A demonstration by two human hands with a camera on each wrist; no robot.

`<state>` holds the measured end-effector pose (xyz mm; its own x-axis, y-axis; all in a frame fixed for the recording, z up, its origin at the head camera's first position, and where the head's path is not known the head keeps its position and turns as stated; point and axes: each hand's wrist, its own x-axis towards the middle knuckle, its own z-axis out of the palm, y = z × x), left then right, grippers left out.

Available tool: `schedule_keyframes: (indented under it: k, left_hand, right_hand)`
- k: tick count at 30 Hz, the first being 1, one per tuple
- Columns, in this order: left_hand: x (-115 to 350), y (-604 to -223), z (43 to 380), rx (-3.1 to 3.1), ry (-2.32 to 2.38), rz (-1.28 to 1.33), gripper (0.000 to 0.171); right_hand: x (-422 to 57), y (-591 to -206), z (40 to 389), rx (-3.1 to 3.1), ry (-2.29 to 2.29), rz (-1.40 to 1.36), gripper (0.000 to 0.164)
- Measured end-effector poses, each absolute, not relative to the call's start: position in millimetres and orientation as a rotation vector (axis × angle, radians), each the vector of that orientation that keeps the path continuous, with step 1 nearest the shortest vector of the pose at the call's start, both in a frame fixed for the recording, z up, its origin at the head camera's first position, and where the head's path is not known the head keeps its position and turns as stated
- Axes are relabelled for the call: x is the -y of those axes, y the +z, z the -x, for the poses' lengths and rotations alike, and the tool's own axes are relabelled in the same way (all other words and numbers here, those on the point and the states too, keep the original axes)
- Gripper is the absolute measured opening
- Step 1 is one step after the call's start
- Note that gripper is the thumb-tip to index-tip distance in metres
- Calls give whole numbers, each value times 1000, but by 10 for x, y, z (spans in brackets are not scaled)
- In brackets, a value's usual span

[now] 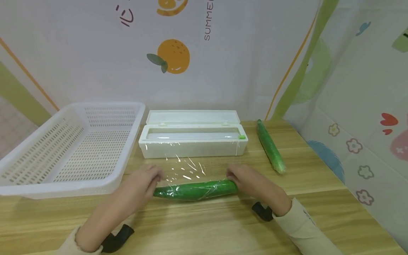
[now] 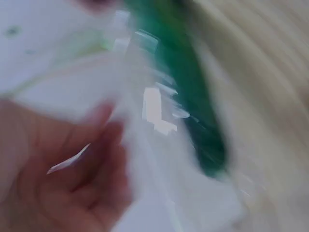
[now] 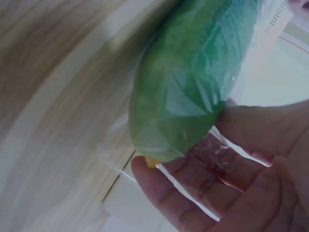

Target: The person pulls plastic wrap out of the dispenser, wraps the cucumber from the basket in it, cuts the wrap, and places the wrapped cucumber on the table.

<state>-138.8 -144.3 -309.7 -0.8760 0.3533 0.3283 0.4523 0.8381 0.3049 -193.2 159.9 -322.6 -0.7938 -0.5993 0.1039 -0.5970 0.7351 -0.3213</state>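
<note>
A green cucumber point(image 1: 197, 191) lies sideways in front of me, wrapped in clear, glinting cling film point(image 1: 188, 171). The film stretches back from it towards a white cling film dispenser point(image 1: 191, 149) with its lid up. At the cucumber's narrow left end my left hand point(image 1: 143, 182) pinches the film between thumb and fingers, beside the tip; the left wrist view is blurred. My right hand point(image 3: 231, 169) holds the thick right end, thumb along its side and a fingertip at the small yellow blossom end, with film bunched between.
Right of the dispenser lies a second cucumber point(image 1: 271, 147), shiny as if wrapped. A white perforated plastic basket point(image 1: 63, 189) stands on the left of the wooden table point(image 1: 204, 226). A printed curtain point(image 1: 223, 71) hangs behind the table. Black bands point(image 1: 118, 240) show at both wrists.
</note>
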Motion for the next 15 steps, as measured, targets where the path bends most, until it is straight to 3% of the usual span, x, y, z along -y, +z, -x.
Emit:
schedule_keyframes:
  k: [4,15]
  left_hand:
    - [1293,-3099,1235,2803,-436,824,17]
    - [1220,-3216,1266,2750,-319,738,30]
  right_hand:
    - [-1595,-3231,1920,-2927,-534,979,8]
    - [-1571,-3234,1923,-3025,-436,980,6]
